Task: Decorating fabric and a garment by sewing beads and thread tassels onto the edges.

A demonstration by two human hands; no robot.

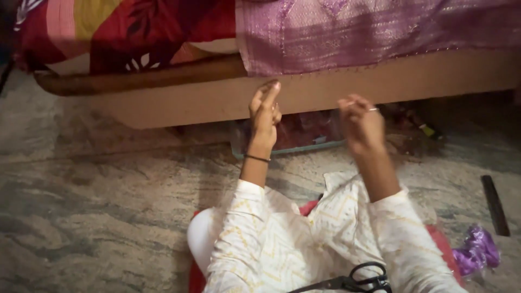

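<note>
Both my hands are raised in front of the bed's wooden side board [179, 100]. My left hand [265, 111] points upward with its fingertips pressed together; nothing shows between them. A dark band circles its wrist. My right hand [361, 123], with a ring on one finger, pinches a thin pale needle-like sliver [350, 103] at its fingertips. The hands are about a hand's width apart. Black-handled scissors [355, 283] lie on my lap, on the white patterned garment I wear.
A purple shiny cloth [380, 32] hangs over the bed edge, next to a red floral blanket [135, 27]. A clear plastic box [296, 138] sits under the bed. Crumpled purple fabric [477, 249] and a dark flat strip [495, 205] lie on the stone floor at right.
</note>
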